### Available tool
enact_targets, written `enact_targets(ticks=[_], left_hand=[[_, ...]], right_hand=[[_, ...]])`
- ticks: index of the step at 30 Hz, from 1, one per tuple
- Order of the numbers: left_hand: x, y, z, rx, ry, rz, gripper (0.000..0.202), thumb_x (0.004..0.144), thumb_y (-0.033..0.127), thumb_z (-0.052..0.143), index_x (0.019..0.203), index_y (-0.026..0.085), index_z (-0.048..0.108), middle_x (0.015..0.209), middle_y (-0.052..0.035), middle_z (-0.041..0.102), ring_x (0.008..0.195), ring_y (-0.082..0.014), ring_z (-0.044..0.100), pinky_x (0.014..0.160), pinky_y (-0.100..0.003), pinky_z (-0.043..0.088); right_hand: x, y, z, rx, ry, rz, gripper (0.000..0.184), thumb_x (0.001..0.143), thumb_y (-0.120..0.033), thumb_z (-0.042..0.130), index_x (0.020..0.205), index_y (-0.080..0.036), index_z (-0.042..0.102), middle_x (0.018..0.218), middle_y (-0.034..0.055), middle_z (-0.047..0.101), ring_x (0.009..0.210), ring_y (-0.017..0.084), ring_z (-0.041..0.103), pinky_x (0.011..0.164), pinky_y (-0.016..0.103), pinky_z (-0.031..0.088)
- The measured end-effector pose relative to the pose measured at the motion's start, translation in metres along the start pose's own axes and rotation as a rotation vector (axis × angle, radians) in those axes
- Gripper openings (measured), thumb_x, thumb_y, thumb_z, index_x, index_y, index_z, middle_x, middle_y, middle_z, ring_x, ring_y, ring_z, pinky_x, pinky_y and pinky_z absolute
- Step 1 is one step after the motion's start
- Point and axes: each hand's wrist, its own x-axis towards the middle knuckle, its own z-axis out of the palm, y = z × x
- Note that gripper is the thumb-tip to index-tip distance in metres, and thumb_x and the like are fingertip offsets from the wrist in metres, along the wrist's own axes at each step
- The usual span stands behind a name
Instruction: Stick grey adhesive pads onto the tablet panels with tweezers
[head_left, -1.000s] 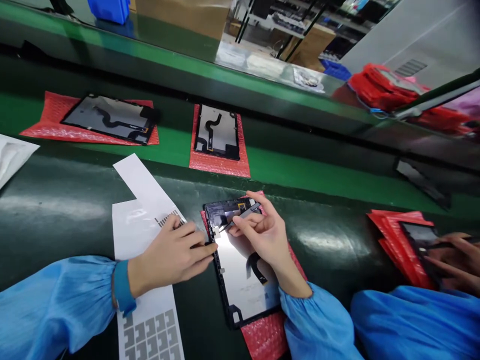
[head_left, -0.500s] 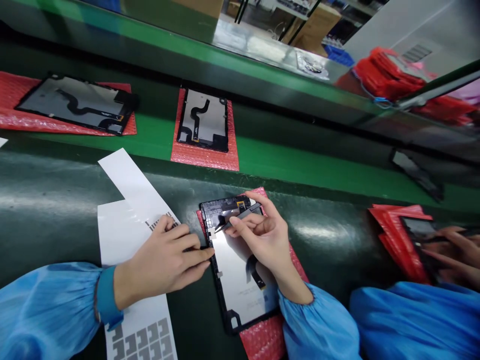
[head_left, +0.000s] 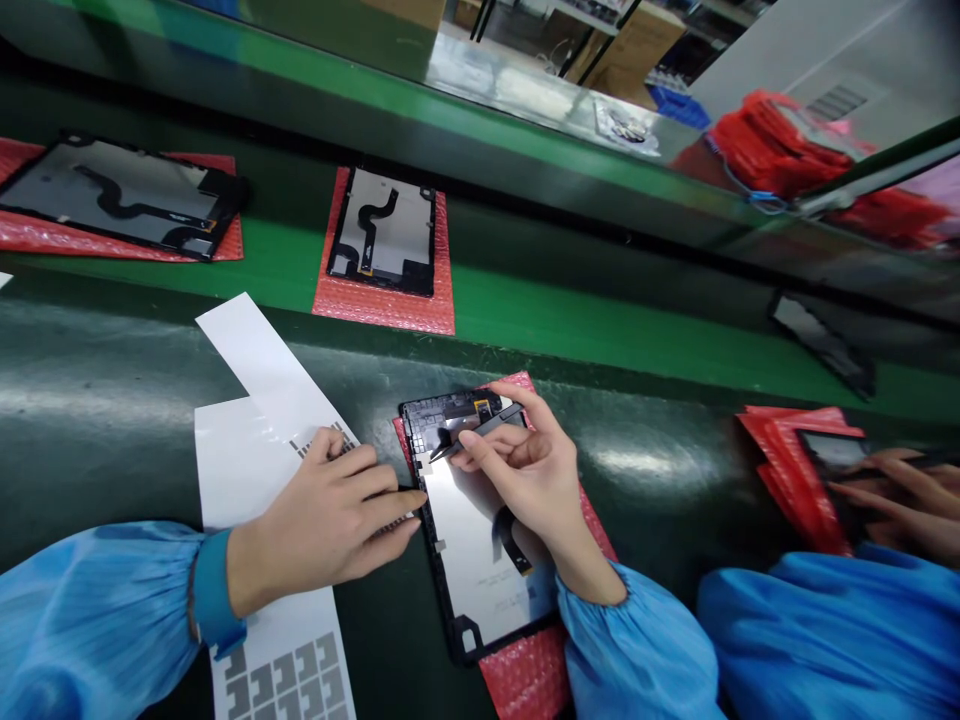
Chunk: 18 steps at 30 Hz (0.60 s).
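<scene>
Holding dark tweezers [head_left: 487, 432] over the screen panel [head_left: 480, 585], right hand [head_left: 529, 470] pinches them between thumb and fingers. Tips sit at a small pale tab [head_left: 425, 464] on the panel's upper left edge; cannot tell whether they touch it or hang just above. Panel lies back side up on red bubble wrap [head_left: 529, 675], which shows past its edges.

Left hand [head_left: 330, 520], just left of the panel: fingers loosely spread, no grip visible, 1 fingertip at the panel's frame. Beneath it, also left of the panel, a white strip [head_left: 259, 345] and a broader white sheet [head_left: 232, 460] with rows of grey pieces [head_left: 285, 680]. 2 similar panels [head_left: 382, 230] [head_left: 124, 200] lie beyond the panel, to its left, on a green surface; a co-worker's hand [head_left: 907, 490] works well to its right.

Risks, as judged: sharp tips could scratch the shiny backing if they slip off the tab. A light left-hand touch may let the panel slide on the wrap, skewing the tab. Right wrist passes close above the black ribbon cable [head_left: 512, 540]; a low sleeve or wrist could snag it. Shifting the left hand could drag the strip.
</scene>
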Motion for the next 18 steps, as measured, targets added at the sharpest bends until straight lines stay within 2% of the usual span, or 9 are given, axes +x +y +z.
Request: enact_targets(ticks=[6, 9, 12, 15, 18], left_hand=[[-0.0006, 0.0019, -0.0019, 0.002, 0.008, -0.044, 0.020, 0.102, 0.039, 0.061, 0.114, 0.026, 0.070, 0.086, 0.0034, 0.068, 0.082, -0.0173, 0.055, 0.078, -0.041, 0.027], [0.0001, 0.0029, -0.0037, 0.026, 0.002, -0.059, 0.023, 0.102, 0.041, 0.060, 0.117, 0.027, 0.070, 0.094, 0.0013, 0.070, 0.087, -0.0195, 0.059, 0.080, -0.042, 0.028], [0.0002, 0.0028, -0.0029, 0.066, -0.003, -0.063, 0.035, 0.101, 0.048, 0.058, 0.127, 0.027, 0.067, 0.119, -0.0038, 0.071, 0.110, -0.0262, 0.062, 0.089, -0.047, 0.030], [-0.0004, 0.0020, 0.0001, 0.079, -0.028, -0.050, 0.050, 0.100, 0.057, 0.055, 0.137, 0.025, 0.062, 0.145, -0.0059, 0.061, 0.136, -0.0310, 0.051, 0.103, -0.054, 0.027], [-0.0011, 0.0013, 0.0031, 0.069, -0.051, -0.063, 0.057, 0.099, 0.062, 0.052, 0.141, 0.024, 0.058, 0.152, -0.0046, 0.056, 0.144, -0.0300, 0.045, 0.116, -0.058, 0.017]], right_hand=[[0.0002, -0.0005, -0.0001, -0.010, 0.005, 0.010, 0.061, 0.092, -0.038, 0.081, 0.138, -0.023, 0.045, 0.069, -0.0006, 0.074, 0.062, 0.022, 0.075, 0.059, 0.030, 0.063], [0.0006, -0.0004, 0.0001, 0.004, -0.004, 0.004, 0.060, 0.092, -0.036, 0.081, 0.138, -0.022, 0.044, 0.069, -0.0001, 0.074, 0.062, 0.021, 0.075, 0.059, 0.028, 0.062], [0.0009, 0.0001, -0.0003, 0.015, -0.006, 0.003, 0.060, 0.092, -0.035, 0.081, 0.138, -0.022, 0.044, 0.069, 0.0002, 0.074, 0.062, 0.020, 0.075, 0.060, 0.027, 0.062], [0.0009, 0.0012, -0.0007, 0.011, -0.008, 0.003, 0.060, 0.092, -0.035, 0.081, 0.138, -0.022, 0.044, 0.070, 0.0004, 0.074, 0.062, 0.021, 0.075, 0.060, 0.028, 0.063], [0.0005, 0.0022, -0.0002, 0.004, -0.013, -0.001, 0.061, 0.092, -0.037, 0.082, 0.138, -0.024, 0.044, 0.071, 0.0000, 0.074, 0.062, 0.021, 0.075, 0.060, 0.029, 0.063]])
